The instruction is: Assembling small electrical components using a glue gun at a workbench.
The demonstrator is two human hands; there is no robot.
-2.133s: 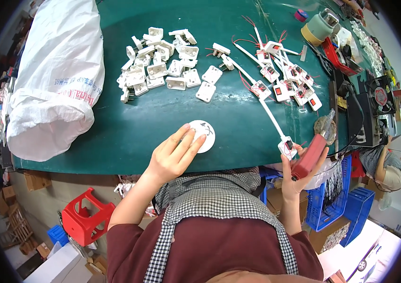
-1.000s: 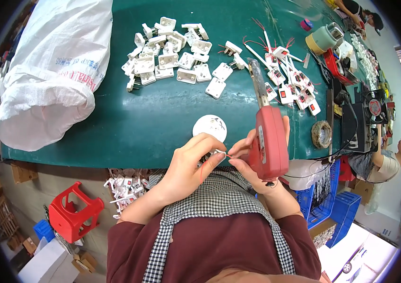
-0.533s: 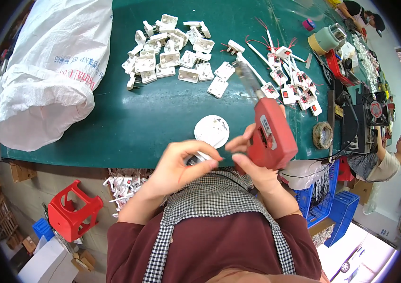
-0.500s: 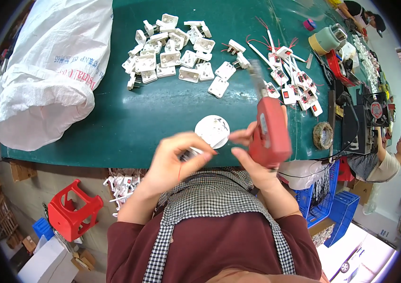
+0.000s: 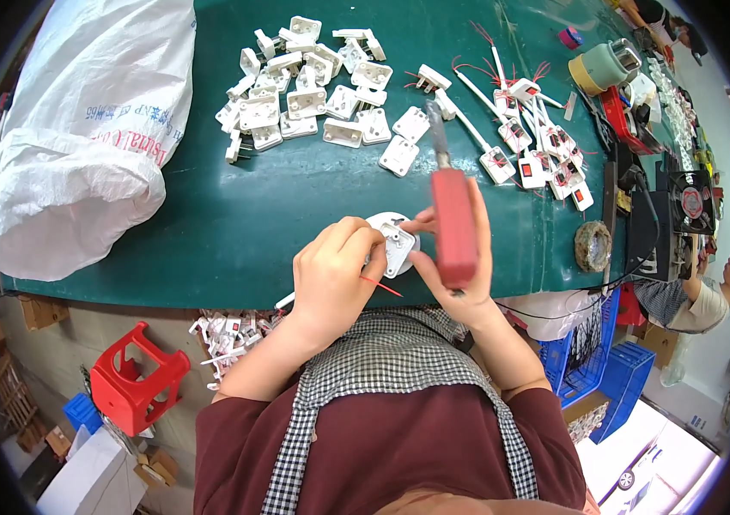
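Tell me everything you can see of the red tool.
The red tool has a blocky, plastic-looking body, slightly blurred, with a narrow, greyish, metallic-looking shaft at its far end. It rests in the right hand, apparently raised above the green table, its shaft pointing away from the person. Whether it is switched on, or where any cord joins it, cannot be told.

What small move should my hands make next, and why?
Perhaps guide the thin red wire toward the hollow white plastic housing. The wire's end sticks out free below your left hand, the housing's open side faces up, and the red tool with a metal tip, in your right hand, points away.
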